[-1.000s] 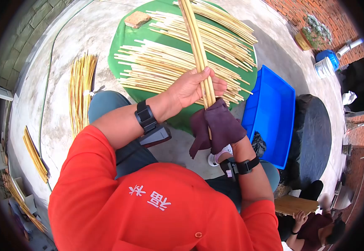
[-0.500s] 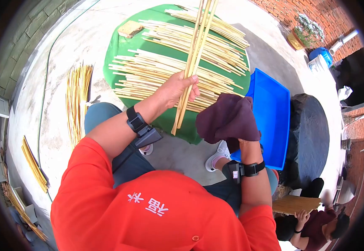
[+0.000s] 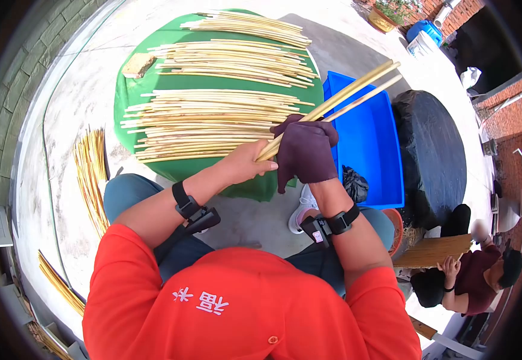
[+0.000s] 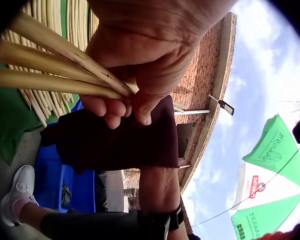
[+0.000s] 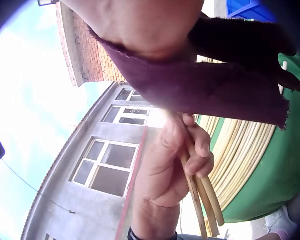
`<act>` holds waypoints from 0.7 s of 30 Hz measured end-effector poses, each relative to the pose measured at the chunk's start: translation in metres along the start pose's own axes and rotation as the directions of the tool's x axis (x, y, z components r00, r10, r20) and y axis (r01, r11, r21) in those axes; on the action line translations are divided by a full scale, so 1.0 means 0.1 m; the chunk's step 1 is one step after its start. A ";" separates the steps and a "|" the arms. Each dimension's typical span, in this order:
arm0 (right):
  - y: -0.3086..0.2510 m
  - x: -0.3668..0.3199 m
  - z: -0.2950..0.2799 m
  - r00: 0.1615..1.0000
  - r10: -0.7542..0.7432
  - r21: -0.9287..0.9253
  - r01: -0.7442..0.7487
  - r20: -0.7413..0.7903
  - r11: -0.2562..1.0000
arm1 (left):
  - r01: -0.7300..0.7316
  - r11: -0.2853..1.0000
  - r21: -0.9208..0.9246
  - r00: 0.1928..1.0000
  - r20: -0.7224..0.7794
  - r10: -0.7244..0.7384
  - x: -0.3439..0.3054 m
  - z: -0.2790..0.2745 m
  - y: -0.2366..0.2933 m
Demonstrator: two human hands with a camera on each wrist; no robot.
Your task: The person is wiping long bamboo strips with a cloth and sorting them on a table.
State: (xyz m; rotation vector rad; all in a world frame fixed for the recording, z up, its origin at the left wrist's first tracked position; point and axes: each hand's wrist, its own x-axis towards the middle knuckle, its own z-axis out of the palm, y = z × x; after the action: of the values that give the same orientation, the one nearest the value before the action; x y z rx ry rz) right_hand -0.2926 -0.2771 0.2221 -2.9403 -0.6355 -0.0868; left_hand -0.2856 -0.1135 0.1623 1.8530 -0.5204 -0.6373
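Observation:
My left hand (image 3: 246, 163) grips three long pale-yellow sticks (image 3: 360, 87) near their lower ends, its fingers curled round them in the left wrist view. A dark purple cloth (image 3: 309, 153) covers most of my right hand (image 5: 145, 30), leaving the wrist and heel bare. With the cloth folded about the sticks just beyond the left hand, the right hand holds them through it; its fingers are hidden. Slanting up to the right, the sticks stick out past the cloth. Rows of similar sticks (image 3: 201, 123) lie on a green-covered round table (image 3: 138, 87) under and beyond my hands.
A brick piece (image 3: 138, 65) lies at the table's left side. To the right stand a blue tub (image 3: 366, 138) and a black-covered round object (image 3: 432, 156). Stick bundles (image 3: 90, 174) lean at the left. Another person (image 3: 477, 273) handles a flat brown bundle at lower right.
The sticks swung from nearly upright to slanting right. The cloth-covered right hand, apart from them half a second ago, came back round them. The left hand moved lower. The head view shifted.

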 end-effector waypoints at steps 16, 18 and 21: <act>0.08 -0.05 0.16 0.985 0.165 -0.108 -0.160 0.045 0.981 | 0.215 0.876 -0.431 0.941 0.333 -0.067 -0.07 -0.01 0.03; 0.13 -0.08 0.13 0.975 0.222 -0.129 -0.224 -0.025 0.966 | 0.236 0.868 -0.437 0.928 0.367 -0.068 -0.07 -0.03 0.02; 0.49 -0.15 0.17 0.916 0.177 0.061 -0.167 -0.361 0.984 | 0.282 0.872 -0.400 0.898 0.431 -0.093 -0.10 -0.06 -0.05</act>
State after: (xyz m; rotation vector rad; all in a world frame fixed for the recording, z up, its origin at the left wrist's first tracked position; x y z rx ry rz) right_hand -0.2854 -0.3250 0.1985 -2.8233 -0.3175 -0.5853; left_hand -0.2895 -0.1011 0.1610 1.3346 -0.4028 -1.1848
